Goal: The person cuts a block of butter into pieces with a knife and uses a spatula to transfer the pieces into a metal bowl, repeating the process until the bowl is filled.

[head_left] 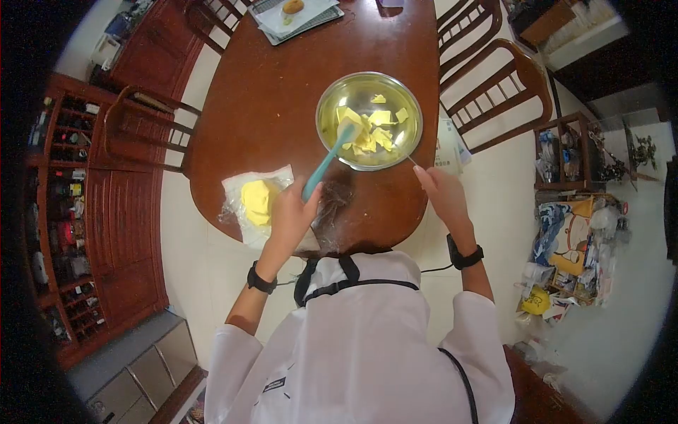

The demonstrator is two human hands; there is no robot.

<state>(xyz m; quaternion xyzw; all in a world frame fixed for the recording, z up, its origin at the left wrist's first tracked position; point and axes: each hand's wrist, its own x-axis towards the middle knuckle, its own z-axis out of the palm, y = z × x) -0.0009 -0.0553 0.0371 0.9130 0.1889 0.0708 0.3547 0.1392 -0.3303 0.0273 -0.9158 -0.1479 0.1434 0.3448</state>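
Observation:
My left hand (291,215) is closed around the handle of a teal spatula (325,168). The spatula's pale head reaches into a metal bowl (417,141) and touches yellow pieces that look like butter (381,118). Several such flat, uneven pieces lie on the bowl's bottom. My right hand (443,193) is at the bowl's near right rim, its fingers closed on a thin metal utensil (413,160), whose kind I cannot make out. Left of my left hand, a larger yellow block (258,201) rests on an opened wrapper (233,187).
The brown wooden table (261,120) has rounded ends. Crumpled clear plastic (335,205) lies near its front edge. At the far end stands a tray (311,27) with a round brown item on it. Wooden chairs (505,78) line both sides.

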